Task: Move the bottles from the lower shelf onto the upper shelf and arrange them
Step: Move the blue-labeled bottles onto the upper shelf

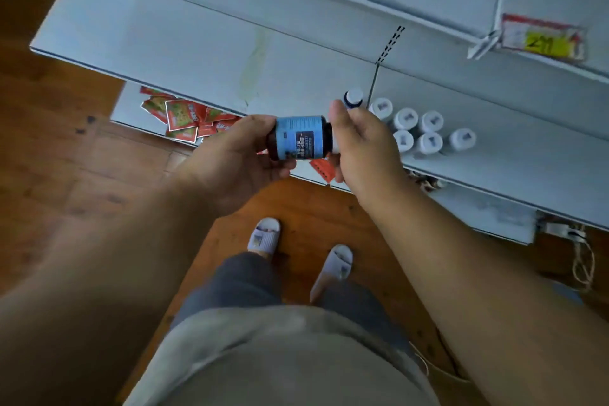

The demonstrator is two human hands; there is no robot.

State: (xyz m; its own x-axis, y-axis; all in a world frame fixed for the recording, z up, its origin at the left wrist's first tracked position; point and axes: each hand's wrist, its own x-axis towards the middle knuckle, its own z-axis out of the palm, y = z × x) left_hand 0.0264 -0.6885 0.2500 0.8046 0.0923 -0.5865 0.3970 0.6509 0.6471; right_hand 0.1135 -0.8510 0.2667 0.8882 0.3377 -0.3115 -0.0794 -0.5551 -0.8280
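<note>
In front of you the pale grey metal shelf (204,53) spans the scene above the brown wooden floor (49,148), with a lower shelf (131,109) near its left end carrying a scatter of red sachets (183,119). Your left hand (237,158) grips the base and your right hand (362,145) curls round the cap end of a dark bottle with a blue label (300,138), held sideways between them just near of the shelf edge. To the right, six white-capped bottles (418,130) stand clustered on the grey shelf, one more (353,98) just beyond your right thumb.

white shelf (494,128); capped bottles (428,132) standing
</note>
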